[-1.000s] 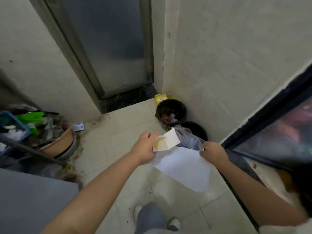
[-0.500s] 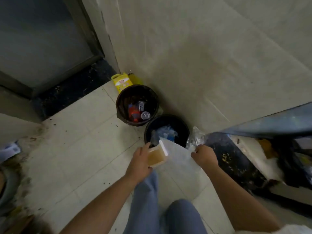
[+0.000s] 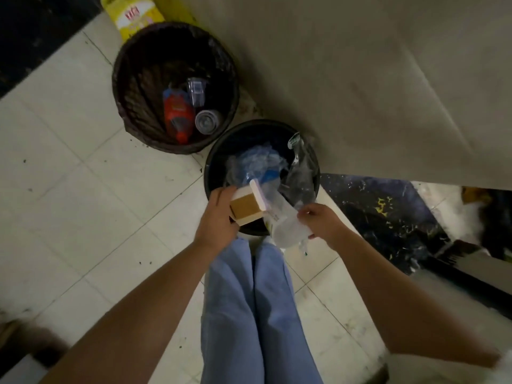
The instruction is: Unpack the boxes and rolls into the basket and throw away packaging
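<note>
My left hand (image 3: 219,217) grips a small empty cardboard box (image 3: 247,207), white outside and brown inside, its flap open. It is held over the near rim of a black bin (image 3: 213,162). My right hand (image 3: 322,221) pinches a white plastic wrapper (image 3: 285,225) with a clear crinkled part (image 3: 300,173) that hangs over the same bin. Blue and clear plastic (image 3: 257,162) lies inside that bin.
A second dark bin (image 3: 130,87) stands to the far left with a red bottle (image 3: 178,115) and clear cups inside. A yellow carton (image 3: 133,15) lies behind it. The wall runs along the right. My legs in blue trousers (image 3: 257,314) stand right below the bins.
I have stepped up to the bins and now look straight down. Both hands have moved forward, bringing the box and the wrapper over the near black bin.
</note>
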The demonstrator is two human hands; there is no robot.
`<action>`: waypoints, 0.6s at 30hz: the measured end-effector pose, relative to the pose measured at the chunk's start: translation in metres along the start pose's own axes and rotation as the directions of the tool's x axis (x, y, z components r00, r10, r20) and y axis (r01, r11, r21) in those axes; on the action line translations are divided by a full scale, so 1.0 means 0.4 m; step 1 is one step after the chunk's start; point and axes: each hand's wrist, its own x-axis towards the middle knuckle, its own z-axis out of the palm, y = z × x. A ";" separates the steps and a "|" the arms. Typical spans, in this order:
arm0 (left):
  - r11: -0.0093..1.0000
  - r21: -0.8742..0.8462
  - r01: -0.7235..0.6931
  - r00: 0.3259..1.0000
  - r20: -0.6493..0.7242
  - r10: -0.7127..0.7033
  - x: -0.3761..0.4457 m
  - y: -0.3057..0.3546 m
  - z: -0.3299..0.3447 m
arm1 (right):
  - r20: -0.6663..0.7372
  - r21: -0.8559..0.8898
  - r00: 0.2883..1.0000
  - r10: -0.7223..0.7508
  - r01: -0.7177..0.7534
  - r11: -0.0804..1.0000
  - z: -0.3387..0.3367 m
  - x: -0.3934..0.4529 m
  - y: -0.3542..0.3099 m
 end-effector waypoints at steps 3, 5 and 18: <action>1.000 0.019 0.004 0.999 -0.046 -0.003 0.069 -0.023 0.036 | -0.045 -0.006 0.998 0.044 -0.045 0.999 0.010 0.090 0.007; 1.000 0.009 0.030 0.995 -0.096 -0.029 0.105 -0.033 0.052 | -0.100 -0.099 0.995 -0.009 -0.001 0.995 0.025 0.134 0.009; 0.979 0.187 0.082 0.991 0.087 -0.099 0.057 -0.012 -0.001 | -0.128 -0.099 0.968 -0.218 0.206 0.974 0.086 0.093 -0.058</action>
